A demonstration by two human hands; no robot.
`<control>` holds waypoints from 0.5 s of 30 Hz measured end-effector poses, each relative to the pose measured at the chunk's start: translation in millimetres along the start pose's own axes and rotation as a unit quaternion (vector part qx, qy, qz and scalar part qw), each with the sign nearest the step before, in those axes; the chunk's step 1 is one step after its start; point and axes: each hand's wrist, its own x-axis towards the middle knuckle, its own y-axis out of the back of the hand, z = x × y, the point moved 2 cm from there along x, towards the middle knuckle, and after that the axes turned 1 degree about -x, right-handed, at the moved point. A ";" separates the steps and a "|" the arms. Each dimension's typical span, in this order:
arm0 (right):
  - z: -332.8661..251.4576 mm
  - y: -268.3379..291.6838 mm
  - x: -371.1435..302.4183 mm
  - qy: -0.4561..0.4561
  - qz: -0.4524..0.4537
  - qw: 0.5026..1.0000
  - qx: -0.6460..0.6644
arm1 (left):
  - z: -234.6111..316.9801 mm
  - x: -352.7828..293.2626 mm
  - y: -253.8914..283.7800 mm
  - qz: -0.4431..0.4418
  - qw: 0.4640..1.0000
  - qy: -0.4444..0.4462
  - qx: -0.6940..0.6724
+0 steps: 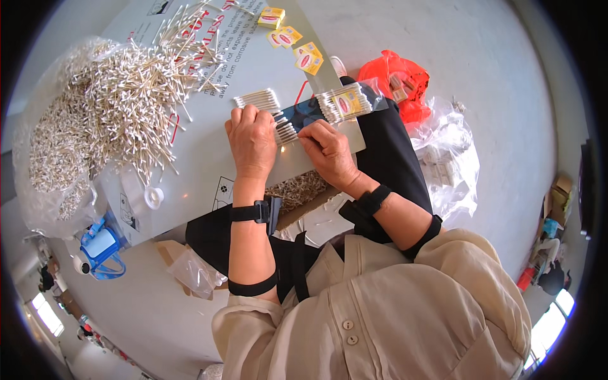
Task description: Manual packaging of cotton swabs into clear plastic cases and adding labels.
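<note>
On the table's near edge, my left hand (252, 142) is closed, its fingertips curled over a short row of cotton swabs (286, 130). My right hand (329, 153) is closed too, thumb and fingers pinched at the right end of this row; what lies between them is hidden. Just beyond my left fingers lies another neat row of cotton swabs (256, 100). Past my right hand, a flat bundle of cotton swabs with a yellow-and-white card (348, 104) rests on a dark strip (301, 114).
Loose cotton swabs (120, 101) spill from a clear bag across the left of the table (202, 164). Yellow cards (308, 59) lie at its far edge. A tape roll (153, 197) sits near the front. Red (396, 82) and clear bags (446, 158) stand right; a blue bag (101, 248) hangs left.
</note>
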 end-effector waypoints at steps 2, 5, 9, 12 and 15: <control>0.4 0.1 0.1 0.002 0.000 1.000 0.006 | -0.3 0.7 -1.6 -0.016 1.000 -0.009 0.018; -0.2 1.5 0.7 0.006 0.002 1.000 0.005 | -0.8 2.1 1.7 -0.010 1.000 -0.010 0.000; 1.5 1.1 0.0 0.005 0.011 1.000 0.005 | 4.6 4.9 12.5 -0.009 1.000 -0.003 -0.004; 1.0 0.8 0.1 -0.004 0.006 1.000 0.000 | 9.2 3.8 20.7 -0.013 1.000 0.006 0.012; 1.6 2.8 2.8 -0.024 0.007 0.999 0.030 | 14.8 -4.0 27.0 -0.032 0.998 0.048 0.007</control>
